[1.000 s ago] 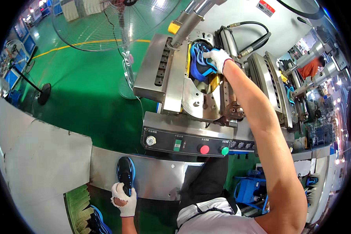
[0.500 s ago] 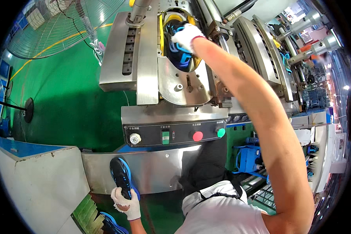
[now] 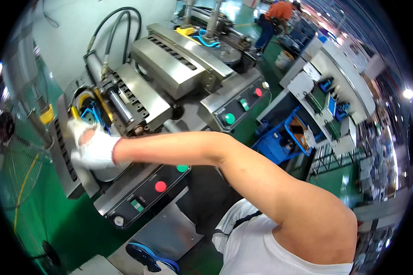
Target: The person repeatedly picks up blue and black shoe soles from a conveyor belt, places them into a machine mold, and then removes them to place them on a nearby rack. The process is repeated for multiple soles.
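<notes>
Overlapping a machine (image 3: 153,109), the right hand (image 3: 96,147) blurs, fingers unclear; left fingers (image 3: 162,268) pinch a shoe (image 3: 144,255) near the panel (image 3: 146,193).

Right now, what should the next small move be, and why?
Probably draw the right hand clear of the machine: it looks close to the shoe in there, while the left hand holds a second shoe.

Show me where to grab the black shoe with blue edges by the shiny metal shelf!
Probably pinch both sides of the black shoe with blue edges, at the end where the white-gloved left hand is, coming from the picture's lower edge. The shoe is long and narrow, and its other end points away, toward the picture's left.
</notes>
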Demonstrator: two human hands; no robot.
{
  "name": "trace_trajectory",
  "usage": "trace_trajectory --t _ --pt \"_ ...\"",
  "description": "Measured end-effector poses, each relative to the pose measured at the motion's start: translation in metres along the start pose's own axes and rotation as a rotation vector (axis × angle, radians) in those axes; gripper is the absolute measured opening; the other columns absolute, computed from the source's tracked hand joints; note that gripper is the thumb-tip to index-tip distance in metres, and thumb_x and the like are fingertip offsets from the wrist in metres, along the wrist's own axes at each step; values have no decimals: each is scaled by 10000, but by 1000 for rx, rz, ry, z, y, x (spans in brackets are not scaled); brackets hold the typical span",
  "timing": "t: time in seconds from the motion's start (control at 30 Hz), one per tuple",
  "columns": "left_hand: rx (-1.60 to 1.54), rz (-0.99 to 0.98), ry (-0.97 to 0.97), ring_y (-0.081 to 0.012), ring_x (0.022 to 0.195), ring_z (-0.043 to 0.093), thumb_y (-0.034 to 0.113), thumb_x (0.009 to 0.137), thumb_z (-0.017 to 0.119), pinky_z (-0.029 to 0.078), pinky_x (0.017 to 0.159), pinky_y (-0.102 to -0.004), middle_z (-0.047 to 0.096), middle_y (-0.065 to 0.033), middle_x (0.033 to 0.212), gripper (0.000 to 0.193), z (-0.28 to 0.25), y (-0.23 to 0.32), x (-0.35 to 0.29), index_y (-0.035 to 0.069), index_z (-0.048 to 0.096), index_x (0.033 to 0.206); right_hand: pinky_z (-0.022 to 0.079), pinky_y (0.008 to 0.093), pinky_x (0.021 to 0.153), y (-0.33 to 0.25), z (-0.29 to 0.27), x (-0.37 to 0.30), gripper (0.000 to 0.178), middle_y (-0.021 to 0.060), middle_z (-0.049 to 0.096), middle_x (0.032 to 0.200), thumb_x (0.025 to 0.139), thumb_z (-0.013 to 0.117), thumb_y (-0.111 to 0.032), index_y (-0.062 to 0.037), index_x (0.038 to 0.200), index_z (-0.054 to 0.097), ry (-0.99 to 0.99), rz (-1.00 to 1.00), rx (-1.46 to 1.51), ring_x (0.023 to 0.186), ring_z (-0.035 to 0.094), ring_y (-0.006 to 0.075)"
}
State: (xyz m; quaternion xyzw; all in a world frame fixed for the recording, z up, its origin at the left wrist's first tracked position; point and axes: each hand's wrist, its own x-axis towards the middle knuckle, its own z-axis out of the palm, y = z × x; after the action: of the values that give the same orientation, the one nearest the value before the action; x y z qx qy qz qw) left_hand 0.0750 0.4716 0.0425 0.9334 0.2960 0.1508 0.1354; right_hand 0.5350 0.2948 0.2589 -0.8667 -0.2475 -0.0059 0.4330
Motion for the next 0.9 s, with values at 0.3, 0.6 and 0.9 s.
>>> trace_trajectory --t 0.3,0.6,0.9 --pt "73 272 -137 -380 1093 662 406 968 772 555 966 -483 661 -205 1251 508 -17 30 -11 24 673 1288 287 611 1252 114 -3 -249 909 303 445 1544 764 852 -352 67 1478 479 -108 -150 -403 1502 371 509" --pt "76 178 -250 -374 983 691 361 1017 700 558 892 -471 715 -212 1089 329 -35 64 20 54 802 1075 185 656 1283 146 14 -276 930 364 379 1601 790 789 -388 90 1512 450 -31 -210 -227 1540 314 524" --pt "-307 570 -285 -393 955 697 138 847 819 561 787 -485 680 -177 1047 221 -47 272 -25 12 736 1009 561 488 888 52 -23 -413 716 353 611 1259 852 633 -278 174 1391 497 -370 -52 -126 1050 677 467"
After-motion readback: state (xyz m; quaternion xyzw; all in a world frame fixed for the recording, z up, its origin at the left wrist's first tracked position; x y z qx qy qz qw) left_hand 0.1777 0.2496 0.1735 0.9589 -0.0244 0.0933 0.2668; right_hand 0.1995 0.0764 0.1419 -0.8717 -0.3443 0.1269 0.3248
